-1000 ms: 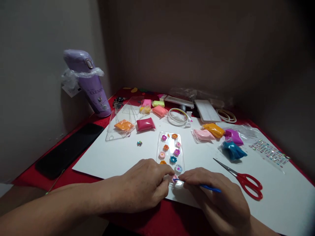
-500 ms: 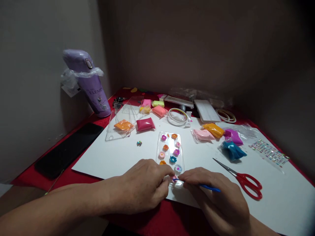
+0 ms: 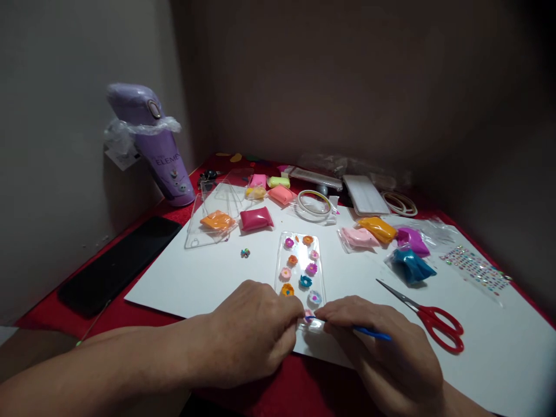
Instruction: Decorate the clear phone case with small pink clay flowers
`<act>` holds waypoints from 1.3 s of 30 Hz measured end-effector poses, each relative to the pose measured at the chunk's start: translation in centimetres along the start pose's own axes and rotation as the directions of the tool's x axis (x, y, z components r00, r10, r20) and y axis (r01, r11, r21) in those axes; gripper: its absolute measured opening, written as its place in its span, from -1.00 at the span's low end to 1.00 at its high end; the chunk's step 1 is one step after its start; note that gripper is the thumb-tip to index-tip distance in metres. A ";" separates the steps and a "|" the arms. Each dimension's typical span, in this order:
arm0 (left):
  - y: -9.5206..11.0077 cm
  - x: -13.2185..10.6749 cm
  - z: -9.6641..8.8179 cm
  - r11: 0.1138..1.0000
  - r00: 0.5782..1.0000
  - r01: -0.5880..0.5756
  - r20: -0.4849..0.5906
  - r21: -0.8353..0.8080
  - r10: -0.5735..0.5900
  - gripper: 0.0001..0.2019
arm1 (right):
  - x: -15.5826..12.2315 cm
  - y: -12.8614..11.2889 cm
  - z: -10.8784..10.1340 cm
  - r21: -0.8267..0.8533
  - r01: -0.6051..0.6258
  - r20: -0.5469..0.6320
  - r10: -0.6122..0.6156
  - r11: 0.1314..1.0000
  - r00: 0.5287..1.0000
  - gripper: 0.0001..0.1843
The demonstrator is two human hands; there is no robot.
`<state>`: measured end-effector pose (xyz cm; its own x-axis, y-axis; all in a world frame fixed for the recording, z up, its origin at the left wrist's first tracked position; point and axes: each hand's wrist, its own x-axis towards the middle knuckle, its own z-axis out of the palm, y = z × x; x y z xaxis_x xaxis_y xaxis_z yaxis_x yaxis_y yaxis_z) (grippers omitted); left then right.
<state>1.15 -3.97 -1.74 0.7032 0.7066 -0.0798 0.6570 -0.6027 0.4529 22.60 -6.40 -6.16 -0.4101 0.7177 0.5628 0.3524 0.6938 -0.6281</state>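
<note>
A clear phone case (image 3: 299, 234) dotted with several small clay flowers lies near the front of the white board. My right hand (image 3: 382, 341) pinches a slim blue modelling tool (image 3: 372, 333), its tip on a pink clay flower (image 3: 308, 314) at the case's near end. My left hand (image 3: 260, 333) is closed beside that flower, thumb and forefinger together at the case's left edge. Whatever those fingers grip, if anything, is hidden. An orange clay flower (image 3: 287, 290) with a blue centre shows just above the left knuckles.
Red-handled scissors (image 3: 434, 318) lie right of my right hand. Wrapped clay packets, such as a teal one (image 3: 410, 266) and a crimson one (image 3: 256, 219), surround the case. A rhinestone sheet (image 3: 475, 267), a dark phone (image 3: 119, 263) and a purple bottle (image 3: 163, 150) sit farther out.
The left fingers have shifted slightly left, baring more of the pink flower and the orange flower's blue centre. The tool's tip stays on the pink flower.
</note>
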 end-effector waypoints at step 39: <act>-0.2 -0.3 0.1 0.995 0.998 -0.014 -0.064 0.096 0.020 -0.92 | -0.3 0.0 -0.2 0.033 -0.065 -0.114 0.068 0.997 0.991 -0.65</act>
<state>0.84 -4.05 -1.88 0.6973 0.7167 -0.0134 0.6703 -0.6454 0.3663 22.92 -6.57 -6.19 -0.2866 0.7654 0.5762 0.3501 0.6435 -0.6807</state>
